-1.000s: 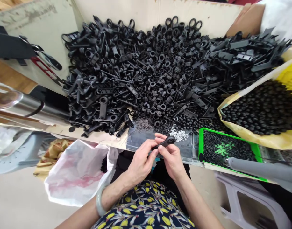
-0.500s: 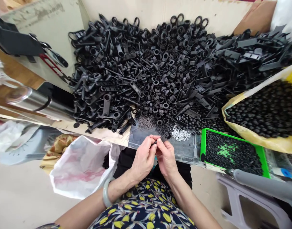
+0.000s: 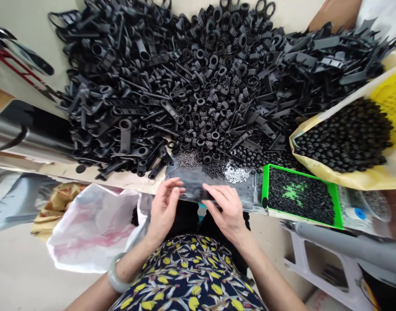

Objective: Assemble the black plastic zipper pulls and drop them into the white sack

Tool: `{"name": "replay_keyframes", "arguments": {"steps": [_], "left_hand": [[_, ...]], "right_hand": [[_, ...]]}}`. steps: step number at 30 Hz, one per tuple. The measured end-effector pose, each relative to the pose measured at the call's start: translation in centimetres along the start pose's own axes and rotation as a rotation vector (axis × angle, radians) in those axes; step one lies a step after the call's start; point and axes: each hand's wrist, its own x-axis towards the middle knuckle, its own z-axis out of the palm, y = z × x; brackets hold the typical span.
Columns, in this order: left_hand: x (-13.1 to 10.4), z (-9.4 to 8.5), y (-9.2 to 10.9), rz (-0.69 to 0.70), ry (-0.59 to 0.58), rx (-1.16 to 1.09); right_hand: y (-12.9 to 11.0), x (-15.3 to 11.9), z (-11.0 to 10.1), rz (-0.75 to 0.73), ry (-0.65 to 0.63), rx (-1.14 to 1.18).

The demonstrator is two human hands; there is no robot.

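My right hand [image 3: 224,208] pinches a black plastic part [image 3: 204,192], blurred by motion, over the front of the grey work plate [image 3: 249,196]. Its exact shape is smeared. To the left of it, my left hand [image 3: 165,206] is open, fingers apart and bent, with nothing in it. Just beyond the hands, small heaps lie on the plate: dark metal pins [image 3: 188,160], tiny black pieces [image 3: 213,167] and shiny silver pins [image 3: 236,172].
A large pile of black plastic handles and rings [image 3: 172,82] fills the back. On the right are a green tray [image 3: 265,183] of small black pieces and a yellow bag [image 3: 343,179] of black balls. A white bag [image 3: 90,233] hangs open at the left; a steel flask [image 3: 39,140] lies above it.
Both hands were together around a small black part; now they are apart. My left hand has let go and moved left, while my right keeps hold. The camera view has shifted too.
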Motion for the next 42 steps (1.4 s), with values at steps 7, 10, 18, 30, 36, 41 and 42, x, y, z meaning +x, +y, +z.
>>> {"name": "replay_keyframes", "arguments": {"steps": [7,10,18,30,36,41,42], "left_hand": [[0.9,1.6,0.9,0.599,-0.178,0.449],[1.3,3.5,0.3,0.673,-0.214,0.59],[2.5,6.0,-1.6,0.821,-0.319,0.697],[3.2,7.6,-1.6,0.874,-0.322,0.706],[2.9,7.7,-1.1,0.843,-0.313,0.753],[2.5,7.8,-1.3,0.748,-0.271,0.76],[2.5,7.8,-1.4,0.733,-0.273,0.753]], "right_hand": [[1.9,0.8,0.1,-0.072,-0.12,-0.447],[2.5,0.5,-2.0,0.023,0.006,-0.453],[5.6,1.0,-7.6,0.144,0.118,-0.623],[7.8,2.1,-9.9,0.205,0.139,-0.892],[7.5,2.4,-10.0,0.219,0.102,-0.839],[4.5,1.0,-8.1,0.214,0.029,-0.232],[4.0,0.7,-7.5,0.228,0.006,-0.113]]}}
